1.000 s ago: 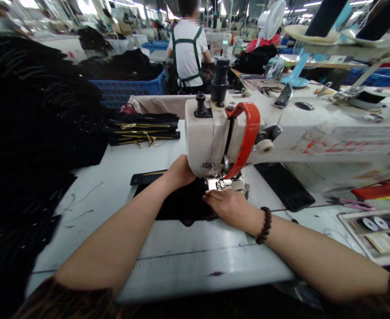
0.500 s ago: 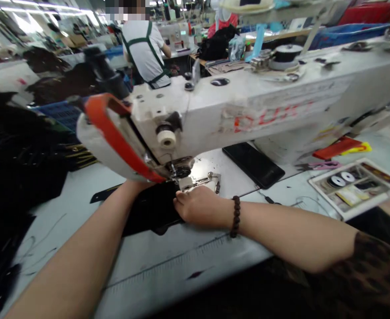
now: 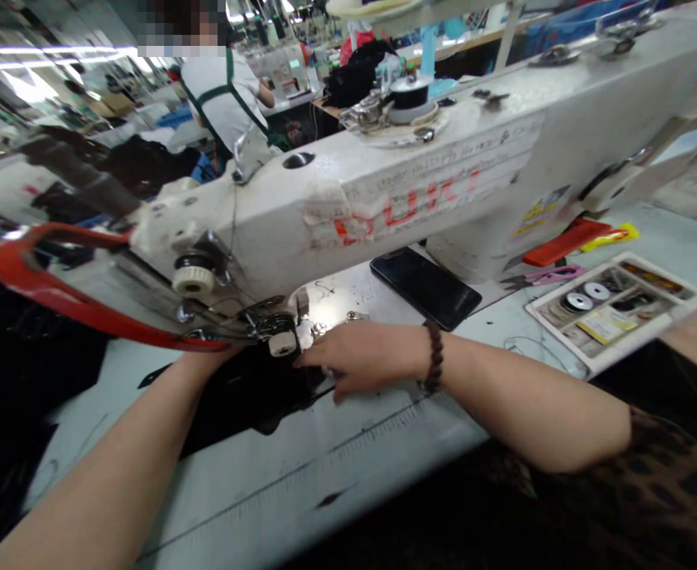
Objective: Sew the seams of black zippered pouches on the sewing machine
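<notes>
A black fabric piece (image 3: 247, 396) lies flat on the sewing machine's bed, under the needle area. My left hand (image 3: 209, 362) reaches in at the fabric's left side; its fingers are hidden behind the machine head. Beside the presser foot area, my right hand (image 3: 365, 356) has its fingers stretched left and its thumb apart below, at the fabric's right edge and close to a small metal guide (image 3: 354, 317). The white sewing machine (image 3: 407, 198) has a red-orange guard (image 3: 87, 321) and a white tension knob (image 3: 194, 279).
A black phone (image 3: 425, 286) lies behind my right hand. Farther right are pink-handled snips (image 3: 555, 275), a red tool (image 3: 566, 242) and a tray (image 3: 589, 364) of bobbins. Dark garments (image 3: 28, 340) are heaped at left. A person (image 3: 223, 95) works beyond the machine.
My view has swung, so the machine appears farther left. My right hand's fingers have gone from pinched at the fabric edge to stretched out, with the thumb apart.
</notes>
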{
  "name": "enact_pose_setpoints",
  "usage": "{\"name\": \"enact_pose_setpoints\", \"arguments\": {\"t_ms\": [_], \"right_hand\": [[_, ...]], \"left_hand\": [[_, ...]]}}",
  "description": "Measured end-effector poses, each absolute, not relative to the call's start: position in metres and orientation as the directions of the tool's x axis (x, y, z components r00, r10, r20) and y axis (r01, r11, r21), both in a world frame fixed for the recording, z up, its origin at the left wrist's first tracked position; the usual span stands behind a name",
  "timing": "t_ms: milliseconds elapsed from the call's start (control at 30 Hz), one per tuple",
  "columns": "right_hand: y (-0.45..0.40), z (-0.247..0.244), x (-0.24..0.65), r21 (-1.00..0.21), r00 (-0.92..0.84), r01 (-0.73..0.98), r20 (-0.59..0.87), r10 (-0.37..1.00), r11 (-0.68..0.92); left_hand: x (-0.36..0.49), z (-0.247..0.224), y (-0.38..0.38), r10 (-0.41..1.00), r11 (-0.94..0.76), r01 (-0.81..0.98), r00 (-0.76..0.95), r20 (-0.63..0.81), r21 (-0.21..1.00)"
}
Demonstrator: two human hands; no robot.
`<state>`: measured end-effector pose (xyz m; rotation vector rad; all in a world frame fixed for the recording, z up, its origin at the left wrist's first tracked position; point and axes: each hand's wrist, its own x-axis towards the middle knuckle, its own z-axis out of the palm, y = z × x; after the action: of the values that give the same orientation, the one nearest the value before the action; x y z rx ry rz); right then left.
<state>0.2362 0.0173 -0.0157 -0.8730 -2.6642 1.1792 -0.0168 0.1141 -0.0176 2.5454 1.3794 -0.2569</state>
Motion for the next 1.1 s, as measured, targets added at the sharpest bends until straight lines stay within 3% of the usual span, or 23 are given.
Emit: {"name": "enact_pose_setpoints", "arguments": {"t_ms": [133,200,267,333,467,633,833,967,1100], "right_hand": [[0.029,-0.009,0.269,-0.621,-0.731,0.645,-0.333,0.595,0.445],[0.029,-0.014,0.268,-0.57,-0.675,0.697,-0.317,0.667,0.435],[0.027,-0.021,0.257,-0.551,-0.656,0.711,-0.296,0.695,0.436],[0.023,-0.027,0.241,-0.544,-0.601,0.739,-0.264,0.754,0.399],[0.016,-0.037,0.213,-0.531,-0.417,0.803,-0.181,0.891,0.269],[0.016,-0.044,0.202,-0.553,-0.362,0.807,-0.185,0.914,0.208],[0.021,-0.042,0.217,-0.501,-0.58,0.731,-0.098,0.809,0.464],[0.011,-0.037,0.225,-0.461,-0.794,0.534,0.015,0.608,0.709],[0.001,-0.033,0.224,-0.439,-0.867,0.398,0.107,0.487,0.806]], "left_hand": [[-0.007,0.012,0.07,0.874,-0.478,0.874,0.463,-0.149,-0.088],[-0.003,0.021,0.042,0.782,-0.623,0.77,0.616,-0.095,-0.139],[0.0,0.023,0.018,0.596,-0.795,0.586,0.803,-0.026,-0.157],[0.0,0.02,0.005,0.511,-0.849,0.504,0.86,-0.004,-0.159],[0.001,0.012,0.004,0.524,-0.844,0.521,0.851,0.01,-0.126],[0.001,0.011,0.012,0.493,-0.867,0.493,0.87,0.029,-0.064],[-0.003,0.003,0.006,0.487,-0.869,0.495,0.863,0.132,-0.031],[-0.003,-0.002,0.002,0.47,-0.882,0.465,0.857,0.21,0.078],[-0.002,-0.005,0.002,0.483,-0.876,0.462,0.831,0.275,0.139]]}}
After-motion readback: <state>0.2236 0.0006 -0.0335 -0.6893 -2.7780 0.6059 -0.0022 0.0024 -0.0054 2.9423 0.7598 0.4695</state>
